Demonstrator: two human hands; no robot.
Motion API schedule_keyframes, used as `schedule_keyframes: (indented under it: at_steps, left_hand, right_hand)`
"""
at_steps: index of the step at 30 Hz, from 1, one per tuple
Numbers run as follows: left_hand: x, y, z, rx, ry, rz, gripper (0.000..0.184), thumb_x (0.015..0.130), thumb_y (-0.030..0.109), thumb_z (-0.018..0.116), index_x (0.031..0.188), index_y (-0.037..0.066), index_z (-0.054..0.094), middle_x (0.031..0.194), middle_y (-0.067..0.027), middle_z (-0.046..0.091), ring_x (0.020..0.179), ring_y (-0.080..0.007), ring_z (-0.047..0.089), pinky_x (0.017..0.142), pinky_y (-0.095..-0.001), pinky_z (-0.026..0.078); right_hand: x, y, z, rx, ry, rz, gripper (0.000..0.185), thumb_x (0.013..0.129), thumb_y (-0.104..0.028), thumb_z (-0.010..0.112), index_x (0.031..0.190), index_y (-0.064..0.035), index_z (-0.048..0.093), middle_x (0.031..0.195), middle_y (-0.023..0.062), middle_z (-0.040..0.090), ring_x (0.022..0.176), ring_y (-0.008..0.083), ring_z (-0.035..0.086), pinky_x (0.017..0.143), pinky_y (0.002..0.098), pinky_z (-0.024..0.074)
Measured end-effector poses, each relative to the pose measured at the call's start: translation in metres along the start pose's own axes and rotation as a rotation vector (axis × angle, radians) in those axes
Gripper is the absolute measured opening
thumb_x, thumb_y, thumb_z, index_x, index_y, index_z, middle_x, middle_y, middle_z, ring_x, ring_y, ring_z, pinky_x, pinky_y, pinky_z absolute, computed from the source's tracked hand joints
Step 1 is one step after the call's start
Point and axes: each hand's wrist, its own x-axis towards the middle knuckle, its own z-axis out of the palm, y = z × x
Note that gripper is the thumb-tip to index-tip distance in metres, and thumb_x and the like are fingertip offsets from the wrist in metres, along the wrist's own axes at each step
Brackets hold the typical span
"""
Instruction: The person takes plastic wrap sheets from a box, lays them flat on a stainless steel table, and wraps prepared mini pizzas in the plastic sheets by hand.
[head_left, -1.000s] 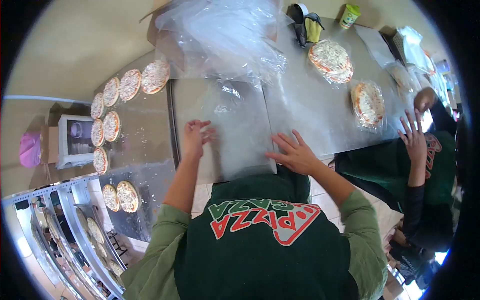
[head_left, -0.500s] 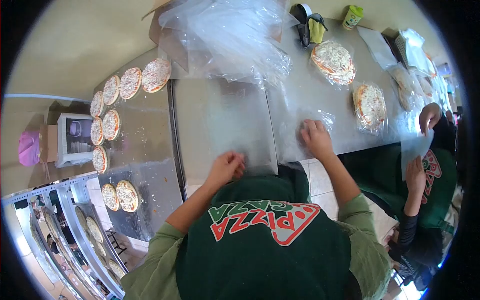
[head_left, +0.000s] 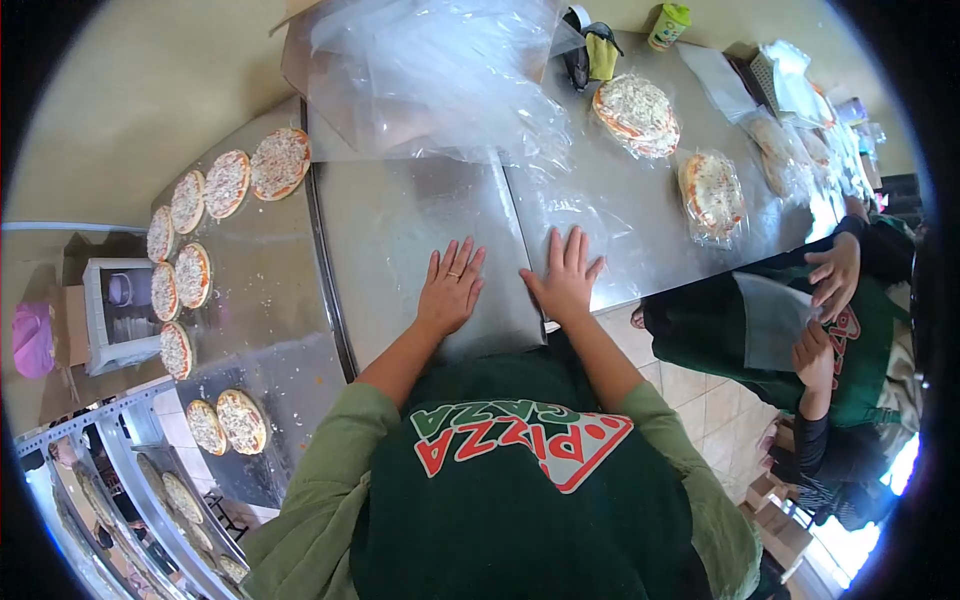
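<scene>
My left hand (head_left: 451,290) lies flat, fingers spread, on the steel tabletop (head_left: 380,230) in front of my apron. My right hand (head_left: 566,278) rests flat too, with fingers apart, just right of the seam between two table sections. Clear plastic (head_left: 590,222), thin and shiny, lies under and beyond my right hand; its outline is hard to make out, and I cannot tell whether it reaches under the left. Neither hand grips anything. Farther right sit a bagged pizza (head_left: 712,195) and a bagged stack of pizzas (head_left: 636,115).
A pile of clear plastic bags (head_left: 440,80) fills a cardboard box at the back. Several unwrapped pizzas (head_left: 228,185) stand on the left table. On the right, a co-worker's hands (head_left: 825,290) hold a plastic bag (head_left: 775,322). A rack (head_left: 130,440) with pizzas stands lower left.
My right hand has come left and now lies flat with its fingers spread. My left hand, curled before, has opened flat on the table. The camera view has turned slightly.
</scene>
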Motion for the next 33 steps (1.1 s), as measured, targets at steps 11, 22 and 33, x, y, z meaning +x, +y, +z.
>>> schedule_keyframes:
  at_steps: [11,22,33]
  left_hand:
    - [-0.017,-0.014,-0.021,-0.379,0.179,0.045,0.047,0.087,0.012,0.042,0.133,0.008,0.037,0.138,-0.0123,0.036,0.127,-0.0307,0.034,0.105,-0.0431,0.025]
    - [-0.021,-0.001,-0.019,-0.259,0.058,0.219,0.047,0.086,0.016,0.046,0.132,0.007,0.038,0.138,-0.0122,0.034,0.128,-0.0284,0.032,0.106,-0.0427,0.023]
    - [-0.012,0.001,-0.012,-0.135,-0.045,0.278,0.048,0.086,0.019,0.048,0.132,0.010,0.037,0.139,-0.0092,0.034,0.128,-0.0264,0.032,0.105,-0.0451,0.023]
  right_hand:
    - [-0.017,0.036,-0.038,0.146,-0.286,-0.690,0.036,0.082,-0.014,0.052,0.118,-0.0151,0.052,0.135,0.0104,0.039,0.126,0.0265,0.035,0.106,0.0504,0.0180]
    - [0.014,0.030,-0.025,0.203,-0.230,-0.415,0.050,0.080,-0.036,0.058,0.124,-0.0168,0.046,0.133,0.0131,0.039,0.123,0.0292,0.035,0.102,0.0540,0.0203]
    - [0.012,0.022,-0.007,-0.046,-0.109,-0.479,0.060,0.082,-0.049,0.051,0.134,-0.0229,0.036,0.143,0.0129,0.024,0.131,0.0292,0.025,0.101,0.0583,0.0176]
